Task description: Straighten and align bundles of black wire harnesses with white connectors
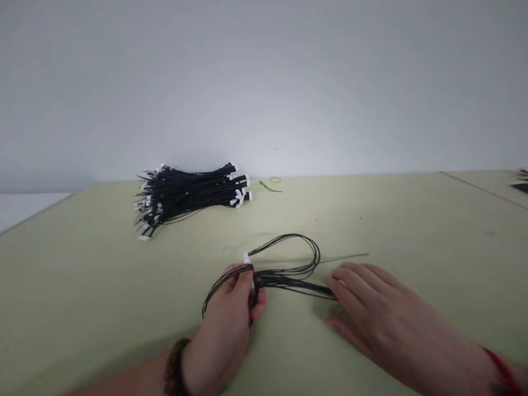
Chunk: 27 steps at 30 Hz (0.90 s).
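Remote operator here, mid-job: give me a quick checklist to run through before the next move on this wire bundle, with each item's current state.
1. Left grip on the black wire bundle: ok, the left hand closes around the strands beside a white connector.
2. Right grip: cannot tell, the right hand lies low with its fingertips at the bundle, but no clear hold shows.
3. Loose ends: not ok, a thin grey wire end sticks out past the loop.
4. Strands around the left hand: cannot tell, they cross too tightly to follow.
5. Pile of connector wires: ok, it lies well apart from both hands.
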Tool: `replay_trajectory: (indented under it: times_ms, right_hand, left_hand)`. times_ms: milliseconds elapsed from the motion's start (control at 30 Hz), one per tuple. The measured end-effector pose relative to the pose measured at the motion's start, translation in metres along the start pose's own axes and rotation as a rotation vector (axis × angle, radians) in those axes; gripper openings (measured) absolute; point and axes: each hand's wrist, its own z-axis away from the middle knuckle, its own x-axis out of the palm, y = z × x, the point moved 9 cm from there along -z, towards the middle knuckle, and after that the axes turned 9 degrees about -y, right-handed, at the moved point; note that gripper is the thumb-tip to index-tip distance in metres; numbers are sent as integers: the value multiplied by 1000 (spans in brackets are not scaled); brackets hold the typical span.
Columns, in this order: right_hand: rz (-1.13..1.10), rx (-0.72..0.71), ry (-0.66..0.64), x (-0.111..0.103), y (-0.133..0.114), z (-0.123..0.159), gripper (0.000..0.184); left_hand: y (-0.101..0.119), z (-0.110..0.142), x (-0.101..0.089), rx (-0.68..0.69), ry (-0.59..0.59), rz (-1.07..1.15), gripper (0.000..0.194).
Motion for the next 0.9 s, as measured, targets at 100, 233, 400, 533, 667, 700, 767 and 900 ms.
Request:
replay_trajectory:
  times_ms: [100, 233, 400, 533, 667, 700, 767, 900]
  right_hand:
    - [126, 39, 83, -8, 5, 9, 59]
    - [25, -29, 54, 2, -3, 8, 47]
    - [51, -159, 109, -4, -30, 14, 40]
    - [-76, -70, 82, -24, -26, 3, 32]
    - [-183, -31, -197, -15, -23, -22, 26]
    - [-182, -39, -268, -10, -21, -27, 25]
    - [-188, -60, -346, -5, -17, -36, 22]
    - [-247, -74, -377, -6, -10, -43, 18]
  left_hand:
    - [-1, -2, 0, 1, -12, 9, 11]
    - [-2, -3, 1, 6, -22, 0, 14]
    - [-1, -5, -2, 30, -8, -41, 13]
    - [0, -5, 1, 55, -50, -103, 13]
    - [-3, 1, 9, 26, -88, -169, 12]
    - [-5, 4, 10, 7, -92, -174, 13]
    - [-11, 7, 12, -47, -104, -172, 12]
    - [-22, 9, 15, -126, -164, -135, 14]
